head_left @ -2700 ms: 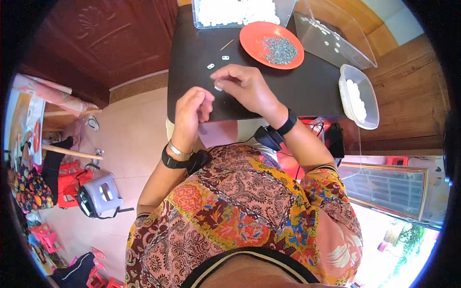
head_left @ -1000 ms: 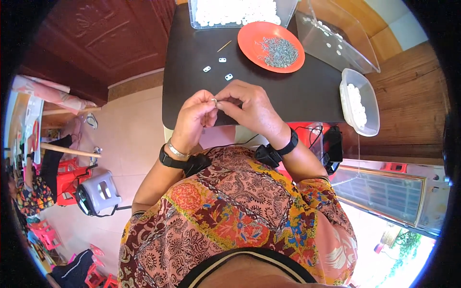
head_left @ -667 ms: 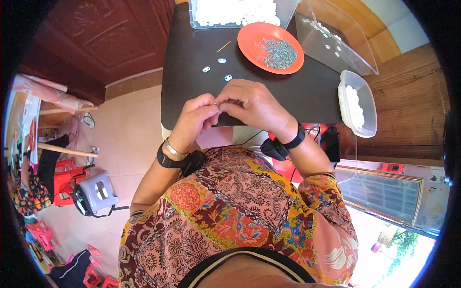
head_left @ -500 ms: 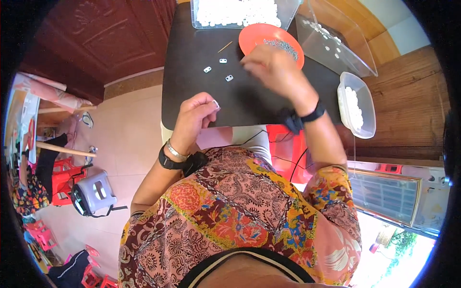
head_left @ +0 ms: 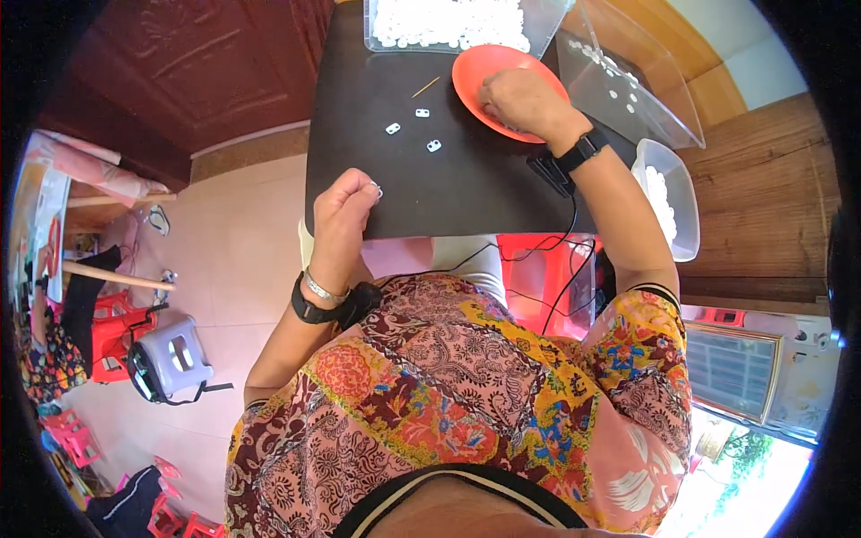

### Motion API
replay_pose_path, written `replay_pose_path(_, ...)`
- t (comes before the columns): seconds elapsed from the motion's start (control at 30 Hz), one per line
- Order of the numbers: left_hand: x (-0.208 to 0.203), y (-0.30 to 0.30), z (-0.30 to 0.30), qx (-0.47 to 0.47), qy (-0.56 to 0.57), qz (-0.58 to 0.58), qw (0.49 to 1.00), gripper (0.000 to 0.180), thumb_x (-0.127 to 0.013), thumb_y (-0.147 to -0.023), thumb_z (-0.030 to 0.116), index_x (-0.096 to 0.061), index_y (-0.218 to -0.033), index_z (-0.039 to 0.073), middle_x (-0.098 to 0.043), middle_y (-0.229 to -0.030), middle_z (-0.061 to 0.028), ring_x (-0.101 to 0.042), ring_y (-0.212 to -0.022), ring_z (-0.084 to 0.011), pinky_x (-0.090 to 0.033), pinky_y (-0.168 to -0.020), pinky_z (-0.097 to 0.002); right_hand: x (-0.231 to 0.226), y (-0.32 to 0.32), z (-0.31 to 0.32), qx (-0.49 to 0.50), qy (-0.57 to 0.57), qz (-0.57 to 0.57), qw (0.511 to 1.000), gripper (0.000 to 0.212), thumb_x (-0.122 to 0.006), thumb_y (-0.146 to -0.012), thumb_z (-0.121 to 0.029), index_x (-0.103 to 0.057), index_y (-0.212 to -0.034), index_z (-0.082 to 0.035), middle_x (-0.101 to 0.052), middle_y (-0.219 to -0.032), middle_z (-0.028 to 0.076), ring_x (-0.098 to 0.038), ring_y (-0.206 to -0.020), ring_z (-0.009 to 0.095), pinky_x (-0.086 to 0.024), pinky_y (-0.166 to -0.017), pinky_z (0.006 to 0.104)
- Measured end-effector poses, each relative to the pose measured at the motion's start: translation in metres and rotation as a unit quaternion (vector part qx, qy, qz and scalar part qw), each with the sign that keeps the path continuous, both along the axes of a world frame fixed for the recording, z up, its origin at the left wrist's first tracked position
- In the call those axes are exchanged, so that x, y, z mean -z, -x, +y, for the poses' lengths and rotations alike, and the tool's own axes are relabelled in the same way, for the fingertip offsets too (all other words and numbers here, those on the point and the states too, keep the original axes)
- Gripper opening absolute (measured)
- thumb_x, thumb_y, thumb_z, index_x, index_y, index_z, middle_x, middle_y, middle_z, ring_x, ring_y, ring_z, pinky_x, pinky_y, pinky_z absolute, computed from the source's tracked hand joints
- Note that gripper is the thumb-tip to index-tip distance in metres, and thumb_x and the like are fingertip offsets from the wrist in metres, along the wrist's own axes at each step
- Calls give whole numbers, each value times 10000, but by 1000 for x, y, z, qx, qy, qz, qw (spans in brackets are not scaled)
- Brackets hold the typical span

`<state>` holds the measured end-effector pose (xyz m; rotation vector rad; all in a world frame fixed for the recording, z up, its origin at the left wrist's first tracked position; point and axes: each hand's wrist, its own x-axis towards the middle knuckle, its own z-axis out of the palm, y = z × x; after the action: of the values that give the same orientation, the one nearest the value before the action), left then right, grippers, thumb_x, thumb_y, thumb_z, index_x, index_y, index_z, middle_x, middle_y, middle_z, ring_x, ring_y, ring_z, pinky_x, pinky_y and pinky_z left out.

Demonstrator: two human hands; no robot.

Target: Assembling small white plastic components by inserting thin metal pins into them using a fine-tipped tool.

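Observation:
My left hand (head_left: 343, 205) is closed in a pinch on a small white plastic piece (head_left: 378, 190), above the near left part of the dark table (head_left: 466, 190). My right hand (head_left: 527, 100) reaches down into an orange plate (head_left: 473, 65), fingers bent together and tips hidden. The small grey metal parts in the plate are covered by that hand. Between my hands lie three small white pieces with dark holes: one at the left (head_left: 393, 129), one farther back (head_left: 421, 113) and one nearer (head_left: 434, 145). A thin yellowish stick (head_left: 425, 87) rests behind them.
A clear bin of white pieces (head_left: 448, 25) stands at the back. On the right are a clear lid (head_left: 619, 76) with scattered white bits and a clear tub (head_left: 686, 206) of white pieces. A black cable (head_left: 574, 224) hangs near my right wrist.
My right hand has moved right and away from me, from the plate's near edge into the plate. The left hand has shifted left, still pinching its white piece.

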<state>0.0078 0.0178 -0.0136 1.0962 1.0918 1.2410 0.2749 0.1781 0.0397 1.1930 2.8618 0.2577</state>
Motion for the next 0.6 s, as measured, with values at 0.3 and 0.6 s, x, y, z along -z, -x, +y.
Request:
replay_pose_path(0.3,-7,3,-4,47,61,-72,994,147,-525,-874,142,-547,-747,71,-423,-592,57,-330,-513,-31,-232,-462,-191,7,5,6,19,9,-12,1000,103,-518,-724,-83,-604,-728,-28,-609,-748,181,-588,-700,339,-454,-625,420)
replay_pose_path(0.6,-15,2,-4,74,64,-144,985,162,-521,-885,172,-567,-780,57,-417,-563,47,-319,-488,-33,-216,-448,-197,-8,-24,2,147,90,279,945,141,-597,-754,-126,-621,-832,-11,-632,-755,106,-601,-727,214,-479,-679,334)
